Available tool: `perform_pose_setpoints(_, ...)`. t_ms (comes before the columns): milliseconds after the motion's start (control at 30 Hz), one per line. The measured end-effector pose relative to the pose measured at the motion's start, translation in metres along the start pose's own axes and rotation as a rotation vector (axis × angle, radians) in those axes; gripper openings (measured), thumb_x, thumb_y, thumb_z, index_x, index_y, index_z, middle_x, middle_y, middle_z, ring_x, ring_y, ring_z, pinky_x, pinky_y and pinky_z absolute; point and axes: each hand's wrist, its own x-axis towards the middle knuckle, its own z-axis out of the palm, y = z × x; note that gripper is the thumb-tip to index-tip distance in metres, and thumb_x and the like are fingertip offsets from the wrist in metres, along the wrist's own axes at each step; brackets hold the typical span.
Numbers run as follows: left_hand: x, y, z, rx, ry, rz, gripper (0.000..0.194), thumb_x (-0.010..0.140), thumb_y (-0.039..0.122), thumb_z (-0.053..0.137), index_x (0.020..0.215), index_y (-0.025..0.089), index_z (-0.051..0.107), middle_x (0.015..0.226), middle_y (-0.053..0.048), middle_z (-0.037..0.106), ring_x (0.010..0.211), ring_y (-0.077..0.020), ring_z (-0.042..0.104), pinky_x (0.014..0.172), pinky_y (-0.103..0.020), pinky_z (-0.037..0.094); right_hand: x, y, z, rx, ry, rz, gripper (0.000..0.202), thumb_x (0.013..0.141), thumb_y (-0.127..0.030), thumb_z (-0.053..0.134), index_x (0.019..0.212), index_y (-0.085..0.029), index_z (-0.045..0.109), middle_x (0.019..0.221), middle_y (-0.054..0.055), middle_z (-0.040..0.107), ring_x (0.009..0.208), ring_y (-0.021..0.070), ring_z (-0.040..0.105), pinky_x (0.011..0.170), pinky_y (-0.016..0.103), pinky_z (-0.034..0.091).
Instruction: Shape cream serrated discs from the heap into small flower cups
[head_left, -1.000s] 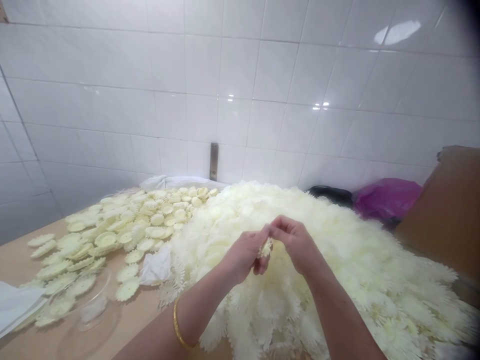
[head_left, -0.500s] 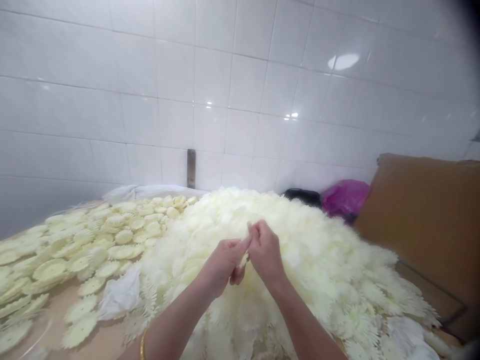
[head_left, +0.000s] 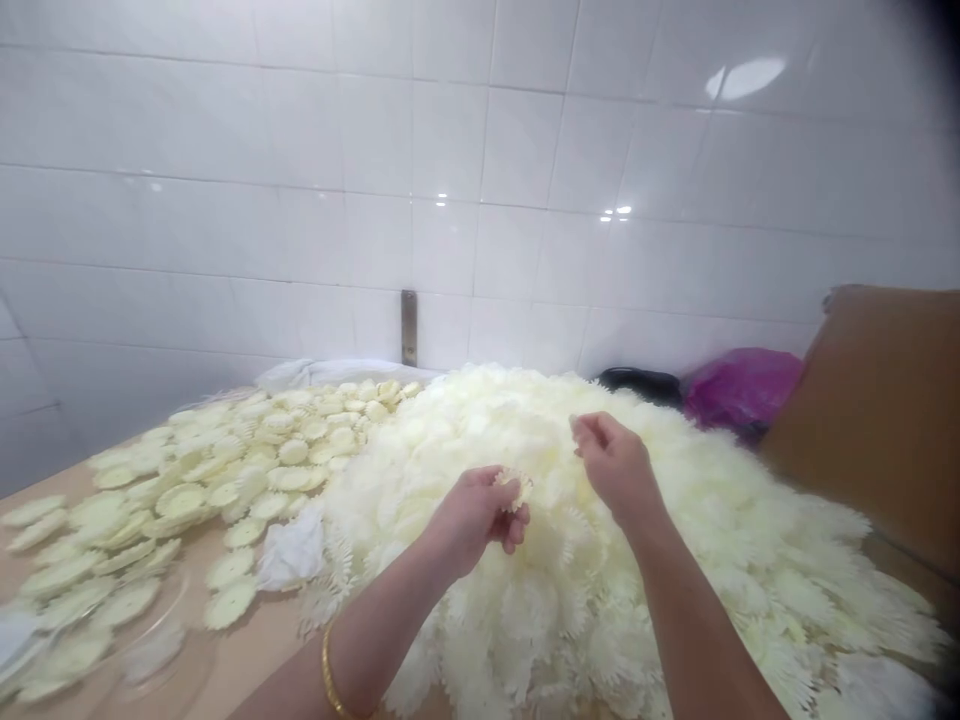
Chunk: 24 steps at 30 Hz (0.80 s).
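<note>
My left hand (head_left: 484, 515), a gold bangle at its wrist, pinches a small pale-yellow flower-shaped piece (head_left: 517, 490) with a notched edge between thumb and fingers. To its right and slightly higher, my right hand (head_left: 613, 462) is closed in a pinch. Whether anything sits between its fingertips I cannot make out. Both hands are over a large heap of pale-yellow petal pieces (head_left: 465, 430), thin and frilly-edged, and they are apart from each other.
Stacks of thicker scalloped discs (head_left: 180, 500) lie on the tan table (head_left: 262, 655) at left, beside a crumpled white scrap (head_left: 292, 552). A black item (head_left: 641, 383), a purple bag (head_left: 742, 388) and a cardboard box (head_left: 885, 430) stand at right. A tiled wall (head_left: 360, 240) rises behind.
My hands were together at the fingertips and have separated. The right hand has moved right and up, while the left still holds its piece. The camera view has turned slightly left.
</note>
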Motion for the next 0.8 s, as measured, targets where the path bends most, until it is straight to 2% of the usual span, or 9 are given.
perform_pose_setpoints(200,0.0,-0.003,-0.002,0.089,0.059,0.081,0.025,0.071,0.037,0.058,0.067,0.016,0.046,0.043,0.004,0.046,0.028,-0.006,0.037,0.029,-0.018,0.024,-0.015,-0.028,0.002,0.368,-0.467,0.078,0.027,0.076,-0.04,0.048,0.072,-0.015,0.057,0.069,0.003,0.056,0.069,0.0151,0.052,0.07,0.029,0.04)
perform_pose_setpoints(367,0.001,-0.004,-0.004,0.181,0.104,0.168,0.036,0.07,0.05,0.057,0.061,0.016,0.046,0.035,0.007,0.036,0.026,-0.005,0.029,0.029,-0.019,0.017,-0.018,-0.033,0.007,0.462,-0.669,0.076,0.033,0.075,-0.046,0.054,0.068,-0.014,0.059,0.067,0.003,0.056,0.068,0.0141,0.049,0.07,0.029,0.039)
perform_pose_setpoints(533,0.004,-0.005,-0.004,0.204,0.182,0.185,0.045,0.066,0.06,0.054,0.058,0.016,0.047,0.039,0.007,0.032,0.027,-0.0047,0.027,0.029,-0.02,0.017,-0.019,-0.03,0.01,0.519,-0.757,0.076,0.029,0.071,-0.044,0.061,0.077,-0.015,0.062,0.076,0.004,0.06,0.074,0.0154,0.052,0.074,0.029,0.04)
perform_pose_setpoints(633,0.005,-0.005,-0.005,0.217,0.2,0.14,0.051,0.067,0.066,0.046,0.058,0.016,0.047,0.035,0.007,0.028,0.026,-0.0063,0.028,0.03,-0.02,0.018,-0.02,-0.03,0.011,0.55,-0.785,0.052,0.023,0.072,-0.038,0.062,0.076,-0.016,0.06,0.073,0.002,0.058,0.072,0.0145,0.052,0.073,0.029,0.04)
perform_pose_setpoints(733,0.002,-0.003,-0.004,0.191,0.199,0.038,0.058,0.067,0.072,0.035,0.059,0.016,0.048,0.032,0.006,0.03,0.027,-0.0084,0.034,0.031,-0.021,0.023,-0.02,-0.03,0.012,0.512,-0.705,0.037,0.022,0.071,-0.037,0.06,0.066,-0.016,0.057,0.062,-0.001,0.054,0.063,0.0125,0.05,0.068,0.028,0.041)
perform_pose_setpoints(800,0.0,0.0,-0.003,0.166,0.149,0.002,0.061,0.067,0.073,0.033,0.062,0.015,0.05,0.036,0.004,0.038,0.031,-0.0101,0.041,0.034,-0.021,0.028,-0.021,-0.03,0.013,0.474,-0.636,0.032,0.025,0.073,-0.037,0.057,0.061,-0.016,0.053,0.058,-0.002,0.051,0.058,0.0115,0.048,0.063,0.026,0.041)
